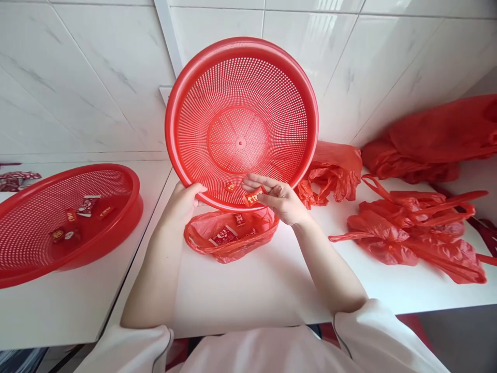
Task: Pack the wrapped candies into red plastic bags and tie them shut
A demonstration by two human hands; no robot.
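A round red mesh basket (239, 93) is tilted up with its opening toward me. My left hand (186, 201) grips its lower left rim, thumb over the edge. At the lower right rim, my right hand (280, 199) has its fingers inside the basket, with a red packet (255, 197) between thumb and fingers. Another small red packet (230, 187) lies inside near the bottom rim. Directly below, an open red plastic bag (233, 251) rests on the white table (248, 295), with several packets in it, one of them a red and white packet (224, 235).
On the left stands a second red basket (134, 207) with several small packets inside. Tied red bags (411, 228) lie on the right, with more red bags (337, 166) and a large red bundle (438, 134) behind. A tiled wall (97, 67) borders the table's back.
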